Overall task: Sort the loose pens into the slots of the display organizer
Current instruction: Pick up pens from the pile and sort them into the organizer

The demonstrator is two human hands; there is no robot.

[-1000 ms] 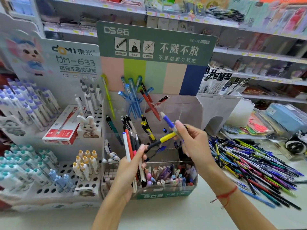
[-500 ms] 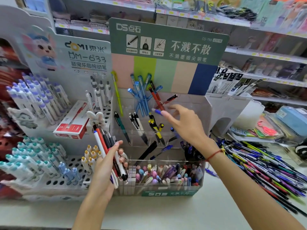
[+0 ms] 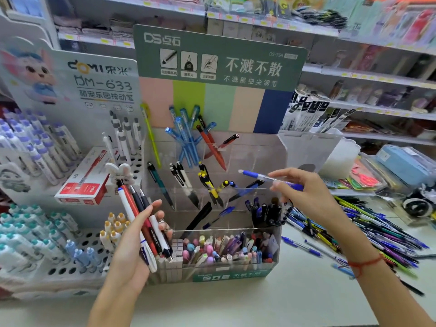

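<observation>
loose pens (image 3: 368, 234): blurred | shelf goods (image 3: 306, 13): blurred, cut off

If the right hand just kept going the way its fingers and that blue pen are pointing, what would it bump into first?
The right hand points its blue pen leftward across the clear display organizer. Probably the pen tip would first meet the yellow-and-black pens standing in the middle row, though depth is hard to judge.

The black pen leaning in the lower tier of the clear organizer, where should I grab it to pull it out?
Pinch the black pen near its raised upper end, coming from above. It leans up to the right, and its lower end sits behind the front bin.
</observation>
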